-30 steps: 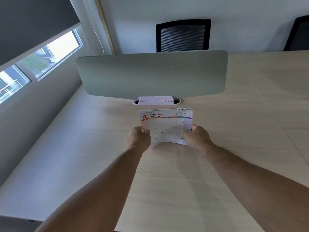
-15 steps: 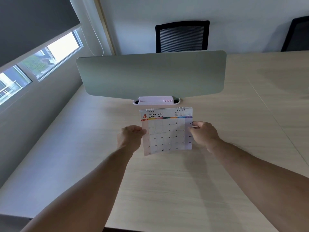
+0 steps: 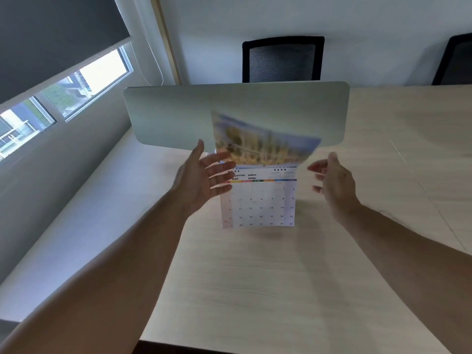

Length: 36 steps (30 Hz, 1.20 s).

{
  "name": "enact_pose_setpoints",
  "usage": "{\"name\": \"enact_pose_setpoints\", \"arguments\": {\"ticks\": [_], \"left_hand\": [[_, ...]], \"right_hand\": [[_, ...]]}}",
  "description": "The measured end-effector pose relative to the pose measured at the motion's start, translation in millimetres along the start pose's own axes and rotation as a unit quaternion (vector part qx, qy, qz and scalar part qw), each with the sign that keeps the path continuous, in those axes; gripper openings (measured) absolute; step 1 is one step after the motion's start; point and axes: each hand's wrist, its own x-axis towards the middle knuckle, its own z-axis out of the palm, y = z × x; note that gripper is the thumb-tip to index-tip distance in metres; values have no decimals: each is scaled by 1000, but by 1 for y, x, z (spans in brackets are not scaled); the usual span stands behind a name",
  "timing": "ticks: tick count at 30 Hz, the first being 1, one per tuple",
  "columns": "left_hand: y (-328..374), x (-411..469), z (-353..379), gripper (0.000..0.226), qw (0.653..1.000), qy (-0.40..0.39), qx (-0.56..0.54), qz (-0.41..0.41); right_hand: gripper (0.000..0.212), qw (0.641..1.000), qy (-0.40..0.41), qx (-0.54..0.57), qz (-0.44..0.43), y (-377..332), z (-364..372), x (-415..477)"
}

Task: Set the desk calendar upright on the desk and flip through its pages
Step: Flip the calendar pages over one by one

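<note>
Head view: your desk calendar point(image 3: 259, 200) stands on the desk point(image 3: 255, 277) between your hands, showing May, one blurred page point(image 3: 263, 141) raised above it. Left hand point(image 3: 201, 180) and right hand point(image 3: 334, 182) are both spread, gripping nothing.

the desk calendar point(image 3: 258, 200) stands on the desk point(image 3: 255, 290), just before the divider panel point(image 3: 178, 116). its raised page point(image 3: 263, 144) is above the calendar, overlapping the panel. the left hand point(image 3: 201, 180) is at the calendar's left, the right hand point(image 3: 334, 182) at its right. a chair point(image 3: 282, 60) sits behind the panel.
</note>
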Motion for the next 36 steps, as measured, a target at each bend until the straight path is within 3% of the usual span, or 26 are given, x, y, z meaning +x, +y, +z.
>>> {"name": "enact_pose_setpoints", "arguments": {"ticks": [2, 4, 7, 9, 13, 16, 19, 22, 28, 32, 36], "left_hand": [[4, 4, 14, 45, 989, 53, 128, 48], [1, 14, 19, 25, 936, 109, 319, 103], [-12, 27, 18, 52, 816, 103, 550, 147], [-22, 31, 17, 56, 790, 90, 586, 157], [-39, 37, 17, 56, 800, 91, 577, 137], [-47, 39, 13, 63, 835, 129, 520, 128], [-58, 35, 9, 68, 879, 225, 413, 78], [-76, 25, 10, 56, 898, 229, 376, 12], [-87, 17, 11, 36, 907, 186, 374, 48], [-88, 16, 10, 36, 895, 208, 390, 52], [-85, 13, 4, 27, 906, 250, 339, 31]], "right_hand": [[48, 995, 3, -57, -81, -5, 4, -4], [32, 976, -29, -150, -155, -8, 9, -8], [48, 937, -125, -291, -149, -10, 19, -3], [58, 921, -174, -333, -103, -10, 24, 0], [60, 904, -186, -371, -99, -4, 30, 2], [65, 931, -157, -312, -106, 2, 31, -4], [57, 956, -109, -272, 2, 13, 28, -7], [40, 947, -143, -284, 47, 30, 27, -9], [69, 931, -205, -298, 36, 40, 25, -19], [53, 933, -197, -299, 23, 40, 25, -23], [32, 936, -166, -312, -2, 39, 23, -24]]}}
